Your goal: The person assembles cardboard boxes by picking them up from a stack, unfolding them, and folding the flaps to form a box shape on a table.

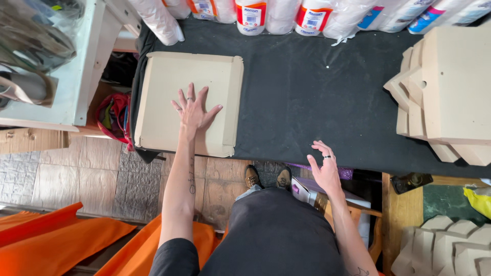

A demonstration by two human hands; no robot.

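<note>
Head view: left hand (pixel 193 110) lies flat on the folded cardboard box (pixel 169 84) at left centre of the frame, fingers (pixel 182 97) spread apart, gripping nothing. The box rests on the black-covered bench (pixel 307 92), at its left end. Right hand (pixel 325 171) hovers at the bench's near edge, lower centre, fingers loosely apart and empty. A stack of cardboard blanks (pixel 450 87) sits at right; white bottles (pixel 250 15) line the top edge

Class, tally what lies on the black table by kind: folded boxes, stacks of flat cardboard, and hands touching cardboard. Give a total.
Folded cardboard box: 1
Stack of flat cardboard: 1
Hands touching cardboard: 1, the left hand; the right hand is off it
Total: 3
</note>
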